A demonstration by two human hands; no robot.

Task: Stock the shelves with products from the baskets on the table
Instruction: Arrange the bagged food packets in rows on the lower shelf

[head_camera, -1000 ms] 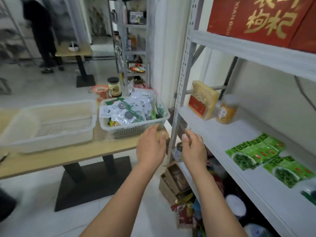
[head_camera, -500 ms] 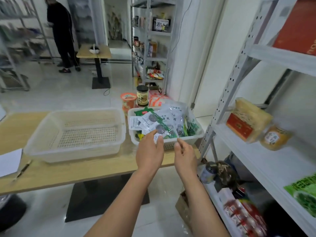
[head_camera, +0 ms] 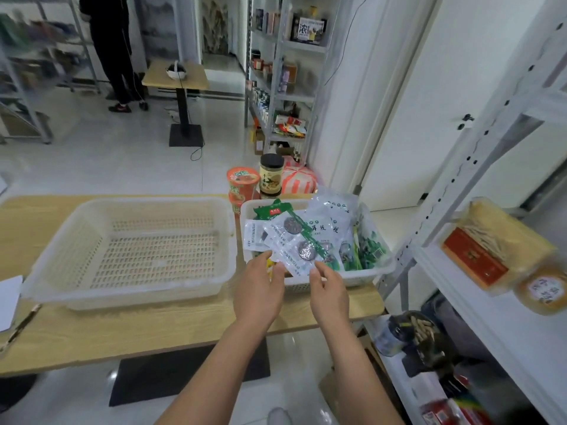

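Observation:
A white basket (head_camera: 362, 279) on the right end of the wooden table (head_camera: 153, 329) is full of clear and green product packets. A clear packet with a dark round window (head_camera: 302, 253) lies on top, at the basket's near edge. My left hand (head_camera: 259, 289) and my right hand (head_camera: 328, 292) reach side by side to that edge. Their fingertips touch the packet's near corners, with the fingers relaxed. The white metal shelf (head_camera: 491, 317) stands to the right.
An empty white basket (head_camera: 122, 204) sits left of the full one. A dark-lidded jar (head_camera: 270, 176) and orange cup noodles (head_camera: 242, 182) stand behind the baskets. The shelf holds a noodle pack (head_camera: 491, 250) and a yellow jar (head_camera: 543, 289). A person (head_camera: 113, 50) stands far back.
My view has swung left from the shelf to the table. Both hands moved away from the shelf post and forward to the full basket's near edge, reaching the top packet.

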